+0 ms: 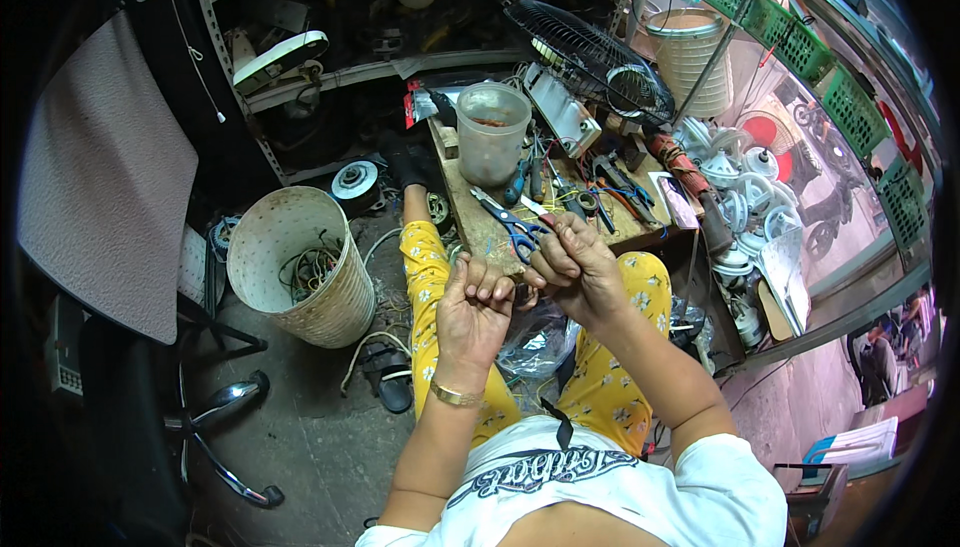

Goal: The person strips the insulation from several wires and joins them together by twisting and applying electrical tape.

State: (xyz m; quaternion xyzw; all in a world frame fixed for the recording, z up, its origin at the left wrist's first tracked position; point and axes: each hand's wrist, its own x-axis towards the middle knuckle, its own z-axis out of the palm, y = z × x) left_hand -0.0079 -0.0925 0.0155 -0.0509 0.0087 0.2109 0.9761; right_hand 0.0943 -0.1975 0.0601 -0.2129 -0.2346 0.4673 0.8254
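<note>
Both hands are raised over the lap of the yellow floral trousers (pixel 427 265), close together at the near edge of a cluttered wooden workbench (pixel 462 202). The left hand (pixel 476 312), with a gold-toned wristwatch (pixel 457 395) below it, has its palm up and its fingers curled inward; the right hand (pixel 580 265) is turned toward it with fingers bent and bunched. Whether either pinches something thin — a strand of wire, say — I cannot tell at this size. Just beyond them, scissors (pixel 522 237) with blue handles lie on the bench, and beside these a short blade (pixel 537 209) with a dark red handle points away from the right hand. A clear plastic bag (pixel 540 339) is bunched beneath the hands, between the knees. Farther back on the bench stand a translucent plastic tub (pixel 490 152) and a black fan (pixel 600 57) tilted over, with pliers (pixel 627 185) among the tools nearer the front. On the floor to the left, a ribbed off-white bin (pixel 345 299) holds tangled wires (pixel 312 270).
</note>
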